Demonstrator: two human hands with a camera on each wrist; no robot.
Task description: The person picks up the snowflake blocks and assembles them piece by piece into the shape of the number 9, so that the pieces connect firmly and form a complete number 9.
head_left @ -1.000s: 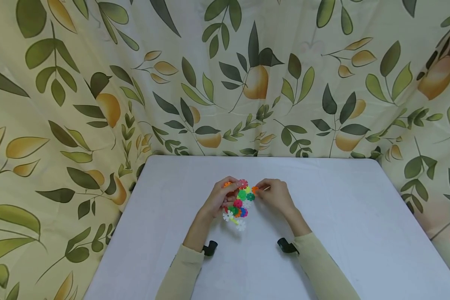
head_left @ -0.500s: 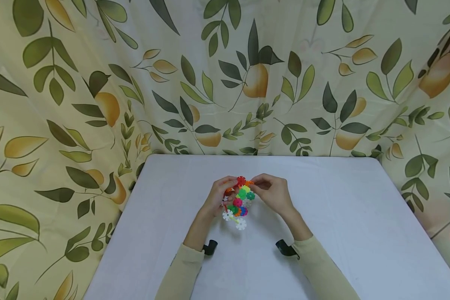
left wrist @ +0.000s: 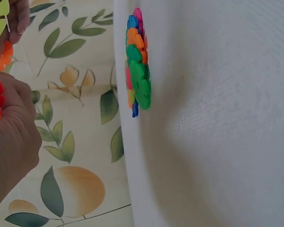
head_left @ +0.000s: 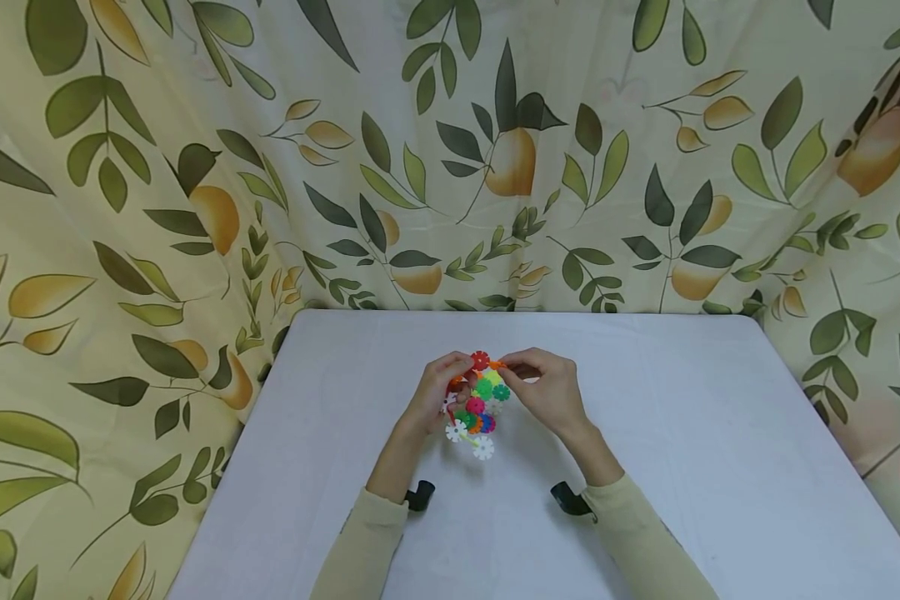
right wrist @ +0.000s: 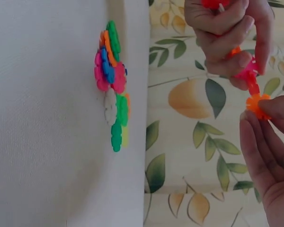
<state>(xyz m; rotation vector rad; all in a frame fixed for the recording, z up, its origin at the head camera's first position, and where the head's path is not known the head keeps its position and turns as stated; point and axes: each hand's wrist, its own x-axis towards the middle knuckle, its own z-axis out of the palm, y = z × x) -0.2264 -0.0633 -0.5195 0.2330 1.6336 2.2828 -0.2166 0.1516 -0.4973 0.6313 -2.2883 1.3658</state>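
Observation:
Both hands are raised over the table, working on linked flower-shaped plastic discs. My left hand (head_left: pixel 437 392) holds a joined chain with a red disc (head_left: pixel 480 360) at its top. Between thumb and fingers, my right hand (head_left: pixel 551 390) pinches an orange disc (right wrist: pixel 258 106), which touches a red disc (right wrist: pixel 253 85) of that chain in the right wrist view. Nearer the person is a cluster of green (head_left: pixel 484 388), pink, blue, orange and white discs (head_left: pixel 483 447). I cannot tell whether this cluster hangs from the chain or rests on the table. The left fingers hide part of the chain.
A white-covered table (head_left: pixel 682 400) lies under the hands. Behind and beside it hangs a leaf-and-fruit patterned curtain (head_left: pixel 570 242). Black wrist-worn devices (head_left: pixel 421 497) sit beneath both forearms.
My right hand has moved slightly left and turned, bringing the orange disc from beside the cluster up against the red disc. The left hand has turned the red disc a little and otherwise stayed put.

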